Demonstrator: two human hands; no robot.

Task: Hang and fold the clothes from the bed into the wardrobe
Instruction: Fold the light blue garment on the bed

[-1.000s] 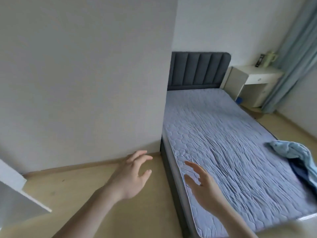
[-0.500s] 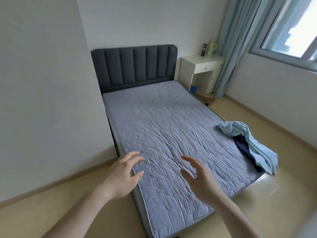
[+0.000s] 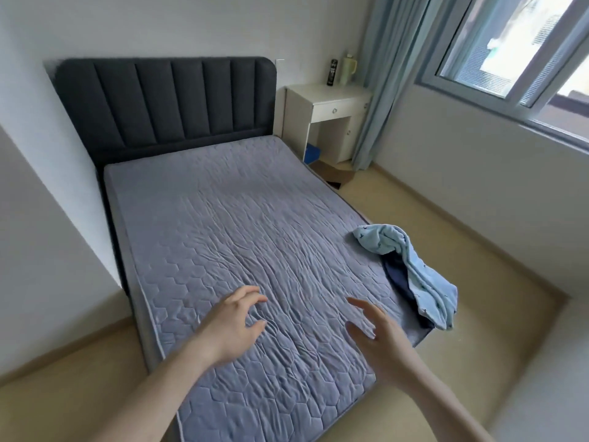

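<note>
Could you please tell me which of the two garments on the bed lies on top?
The light blue garment lies on top, draped over the bed's right edge; only a strip of the dark navy garment shows beneath it.

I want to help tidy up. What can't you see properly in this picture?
- Head view: the dark blue cloth is mostly covered by the light blue clothes, so its kind is unclear.
- The wardrobe is out of frame.
- The black item on the white desk is too small to identify.
</note>
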